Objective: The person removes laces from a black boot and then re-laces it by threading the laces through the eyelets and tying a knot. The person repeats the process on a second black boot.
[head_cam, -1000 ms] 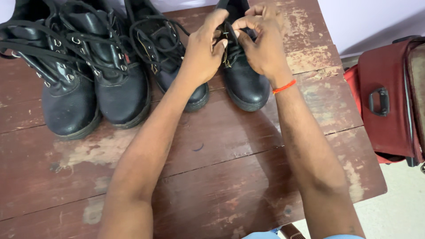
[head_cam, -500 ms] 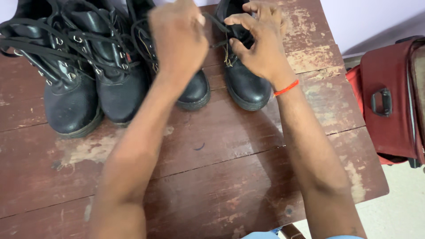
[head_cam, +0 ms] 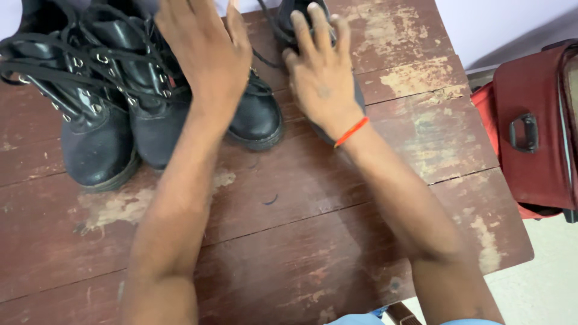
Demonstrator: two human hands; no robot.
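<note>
- Worn, paint-flaked wooden table (head_cam: 337, 241) closest in, bare boards under both forearms.
- Right hand (head_cam: 322, 78) spread flat, fingers splayed, palm down on the rightmost black boot (head_cam: 289, 21); pressing rather than gripping, nothing pinched. Thin orange band (head_cam: 352, 131) at the wrist.
- That boot mostly hidden under the palm, only the top with a loose lace (head_cam: 265, 57) trailing off to the thumb side.
- Left hand (head_cam: 201, 57) open too, blurred, hovering above the third boot (head_cam: 256, 117), just beside the right hand; holding nothing as far as visible, can't tell if touching.
- Further out on the left hand's far side: two more laced black boots (head_cam: 96, 120), touching each other, toes pointing back toward the body.
- Way off past the right wrist, a red suitcase (head_cam: 533, 132) on the floor, well apart.
- Tip-wise, probably: keep that flat palm steady so the boot doesn't slide, pick up the loose lace end with fingertips, avoid snagging the neighbour's laces.
</note>
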